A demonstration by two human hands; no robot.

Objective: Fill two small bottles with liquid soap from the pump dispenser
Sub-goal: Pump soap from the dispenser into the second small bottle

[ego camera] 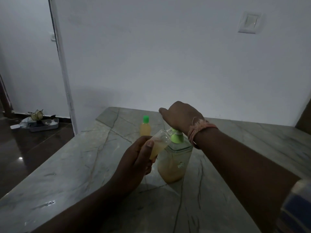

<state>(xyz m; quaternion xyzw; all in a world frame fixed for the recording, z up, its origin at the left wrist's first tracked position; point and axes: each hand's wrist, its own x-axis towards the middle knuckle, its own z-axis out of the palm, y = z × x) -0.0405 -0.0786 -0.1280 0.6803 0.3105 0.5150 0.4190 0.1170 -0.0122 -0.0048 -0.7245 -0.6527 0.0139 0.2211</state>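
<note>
A clear pump dispenser (174,163) with a green pump head and yellowish soap stands mid-table. My right hand (180,117) rests on top of the pump head, palm down, its fingers hidden from view. My left hand (134,163) grips a small uncapped bottle (159,142), tilted with its mouth at the pump's nozzle; it is partly filled with yellowish soap. A second small bottle (145,127) with a green cap, full of yellowish soap, stands upright behind, near the wall.
The grey marble table (75,169) runs to a white wall; its left edge drops to a dark floor. A tray with clutter (41,121) lies on the floor far left. A wall switch (249,22) is at upper right.
</note>
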